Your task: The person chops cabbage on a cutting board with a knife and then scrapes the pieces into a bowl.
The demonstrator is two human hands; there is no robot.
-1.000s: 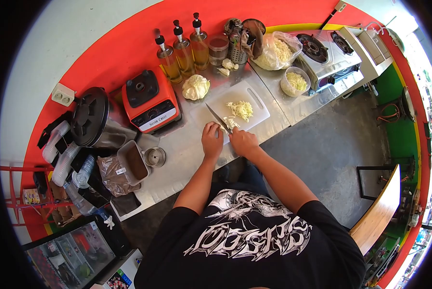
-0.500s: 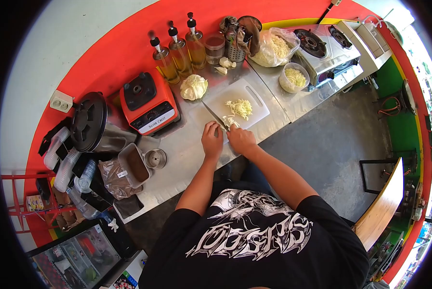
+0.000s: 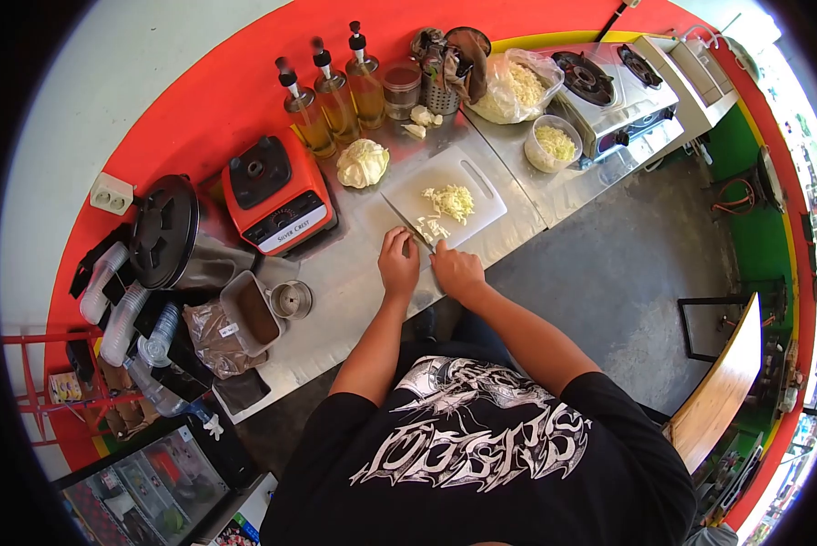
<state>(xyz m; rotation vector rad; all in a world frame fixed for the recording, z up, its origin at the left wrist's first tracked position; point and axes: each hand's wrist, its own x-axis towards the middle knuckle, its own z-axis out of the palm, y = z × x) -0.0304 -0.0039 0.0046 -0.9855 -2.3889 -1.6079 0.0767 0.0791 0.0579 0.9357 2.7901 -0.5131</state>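
Observation:
A knife [image 3: 408, 221] points up and left over the near left part of a white cutting board [image 3: 483, 217]. My right hand [image 3: 457, 273] is closed around its handle. Just left of the blade, my left hand [image 3: 398, 264] has its fingers bent together at the board's near edge; what they hold is too small to make out. Chopped pale cabbage [image 3: 454, 203] forms a pile on the board, with loose pieces nearer the knife. Beyond the board's left corner rests a cabbage head [image 3: 363, 164].
A red blender base [image 3: 276, 193], oil bottles [image 3: 334, 95] and garlic [image 3: 424, 117] stand along the wall. A tub of shredded cabbage [image 3: 552, 144], a filled plastic bag [image 3: 520, 86] and a gas stove [image 3: 614, 96] are at the right. A metal cup [image 3: 291, 299] sits left.
The knife handle and my right hand have moved slightly toward my body, and the blade sits lower. The whole view has shifted a little.

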